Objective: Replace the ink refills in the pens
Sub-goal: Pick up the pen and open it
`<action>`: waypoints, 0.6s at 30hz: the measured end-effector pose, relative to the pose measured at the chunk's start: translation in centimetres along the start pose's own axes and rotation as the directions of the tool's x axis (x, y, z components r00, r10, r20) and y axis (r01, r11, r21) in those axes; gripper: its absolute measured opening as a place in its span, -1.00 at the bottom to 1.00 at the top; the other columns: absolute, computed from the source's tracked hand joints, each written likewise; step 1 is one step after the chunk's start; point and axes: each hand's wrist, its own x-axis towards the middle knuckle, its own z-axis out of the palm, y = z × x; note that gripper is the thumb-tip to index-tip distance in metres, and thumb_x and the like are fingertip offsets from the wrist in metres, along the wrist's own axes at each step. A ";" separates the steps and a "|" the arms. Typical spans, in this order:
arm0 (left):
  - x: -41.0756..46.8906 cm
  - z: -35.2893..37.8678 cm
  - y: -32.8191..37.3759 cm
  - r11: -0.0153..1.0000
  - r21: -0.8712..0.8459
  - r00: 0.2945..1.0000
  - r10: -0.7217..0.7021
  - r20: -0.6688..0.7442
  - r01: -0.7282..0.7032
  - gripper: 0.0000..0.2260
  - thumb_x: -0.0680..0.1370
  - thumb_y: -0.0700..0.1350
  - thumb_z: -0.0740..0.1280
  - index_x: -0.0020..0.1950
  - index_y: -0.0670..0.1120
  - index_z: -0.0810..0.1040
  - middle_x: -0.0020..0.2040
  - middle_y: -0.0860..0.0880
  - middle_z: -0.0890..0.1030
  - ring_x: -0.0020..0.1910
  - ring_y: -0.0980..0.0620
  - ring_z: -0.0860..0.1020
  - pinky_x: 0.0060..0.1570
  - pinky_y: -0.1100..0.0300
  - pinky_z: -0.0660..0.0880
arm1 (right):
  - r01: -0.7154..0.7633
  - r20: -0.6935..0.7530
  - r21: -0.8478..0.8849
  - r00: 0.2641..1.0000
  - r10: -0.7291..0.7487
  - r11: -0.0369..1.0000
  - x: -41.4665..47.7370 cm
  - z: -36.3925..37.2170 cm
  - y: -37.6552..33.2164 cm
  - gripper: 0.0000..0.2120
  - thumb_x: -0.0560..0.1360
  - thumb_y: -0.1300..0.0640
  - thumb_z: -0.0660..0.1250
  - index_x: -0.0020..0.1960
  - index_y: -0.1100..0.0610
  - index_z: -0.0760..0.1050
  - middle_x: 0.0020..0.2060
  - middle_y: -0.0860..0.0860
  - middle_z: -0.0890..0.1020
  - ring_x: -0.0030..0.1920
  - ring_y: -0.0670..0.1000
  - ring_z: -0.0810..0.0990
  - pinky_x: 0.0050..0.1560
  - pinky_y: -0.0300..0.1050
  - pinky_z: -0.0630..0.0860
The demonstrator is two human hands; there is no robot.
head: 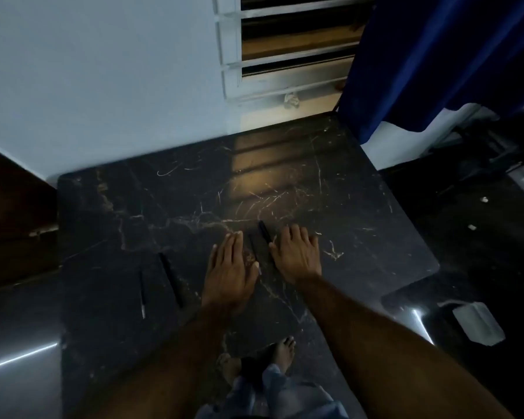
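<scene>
Pens on a dark marble table (375, 207)

Left hand (229, 269) and right hand (297, 255) lie flat, fingers spread, flanking one black pen (264, 231); another pen (170, 278) and a thin refill (142, 294) lie left.

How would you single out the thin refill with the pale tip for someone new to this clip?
Start at the dark marble table and move left of the left hand. Two slim dark sticks lie there side by side. The refill is the nearer-left, thinner one, with a pale tip; the black pen beside it is thicker.
</scene>
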 end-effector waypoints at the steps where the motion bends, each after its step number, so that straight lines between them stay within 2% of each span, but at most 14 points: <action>1: 0.0 0.0 0.1 1.000 -0.011 1.000 -0.006 -0.009 0.006 -0.33 0.70 0.21 0.01 0.71 -0.11 -0.01 0.72 -0.11 0.12 0.71 -0.06 0.06 0.67 -0.04 -0.10 | -0.004 0.032 0.006 0.999 0.004 1.000 0.5 0.1 -0.1 -0.56 0.66 -0.17 0.13 0.37 0.11 0.41 0.28 0.12 0.49 0.29 0.14 0.46 0.29 0.15 0.36; 5: 0.3 -0.1 0.4 0.999 -0.037 0.999 -0.024 -0.032 0.023 -0.38 0.73 0.16 0.06 0.71 -0.11 0.03 0.71 -0.12 0.15 0.70 -0.06 0.08 0.66 -0.02 -0.11 | -0.035 0.116 0.031 0.993 0.031 0.999 2.1 0.8 -0.5 -0.52 0.66 -0.15 0.18 0.44 0.14 0.38 0.35 0.15 0.47 0.37 0.18 0.43 0.36 0.21 0.36; 8: 0.8 -0.3 0.4 0.999 -0.032 0.997 -0.029 -0.069 0.027 -0.39 0.71 0.14 0.07 0.69 -0.12 0.10 0.68 -0.14 0.24 0.68 -0.09 0.17 0.66 -0.03 -0.06 | -0.056 0.118 0.042 0.992 0.051 0.998 2.8 1.2 -0.3 -0.54 0.64 -0.08 0.25 0.44 0.15 0.40 0.36 0.15 0.47 0.38 0.18 0.43 0.35 0.20 0.40; 11: 1.5 -0.6 0.9 0.993 -0.099 0.990 -0.071 -0.121 0.060 -0.43 0.68 0.06 0.19 0.66 -0.11 0.22 0.61 -0.15 0.37 0.62 -0.12 0.29 0.66 -0.11 0.08 | -0.077 0.125 0.079 0.990 0.067 0.994 3.4 0.7 0.3 -0.59 0.65 -0.01 0.26 0.43 0.14 0.43 0.38 0.14 0.47 0.39 0.17 0.44 0.37 0.24 0.39; 13: 2.2 -1.2 1.7 0.971 -0.227 0.980 -0.116 -0.162 0.077 -0.45 0.66 -0.03 0.30 0.63 -0.09 0.27 0.50 -0.08 0.50 0.47 -0.09 0.47 0.56 -0.11 0.30 | -0.073 0.122 0.179 0.991 0.051 0.981 3.5 -0.2 1.1 -0.63 0.66 -0.01 0.26 0.39 0.13 0.45 0.34 0.13 0.50 0.33 0.17 0.52 0.35 0.26 0.43; 15: 3.2 -2.2 2.8 0.885 -0.445 0.966 -0.222 -0.136 0.140 -0.50 0.65 -0.06 0.36 0.59 -0.04 0.35 0.29 0.03 0.61 0.15 0.01 0.63 0.26 0.02 0.55 | -0.043 0.139 0.326 0.990 -0.003 0.944 3.1 -1.9 1.8 -0.70 0.67 -0.01 0.25 0.32 0.11 0.47 0.21 0.11 0.57 0.17 0.14 0.62 0.20 0.21 0.55; 16: 3.8 -3.0 3.6 0.794 -0.573 0.956 -0.286 -0.061 0.201 -0.55 0.65 -0.04 0.38 0.54 -0.03 0.41 0.19 0.05 0.65 0.04 0.06 0.65 0.15 0.07 0.59 | -0.005 0.128 0.391 0.991 -0.049 0.920 2.8 -2.9 2.0 -0.74 0.68 0.00 0.25 0.29 0.11 0.48 0.13 0.10 0.60 0.09 0.12 0.64 0.10 0.17 0.59; 18: 5.1 -4.7 5.6 0.523 -0.797 0.931 -0.342 0.129 0.303 -0.69 0.65 0.02 0.40 0.34 -0.07 0.58 0.08 -0.04 0.73 0.01 0.01 0.71 0.08 0.08 0.64 | 0.104 0.060 0.467 0.987 -0.149 0.878 1.5 -5.3 2.4 -0.81 0.67 0.05 0.27 0.24 0.09 0.48 0.04 0.06 0.63 -0.01 0.05 0.64 -0.01 0.10 0.62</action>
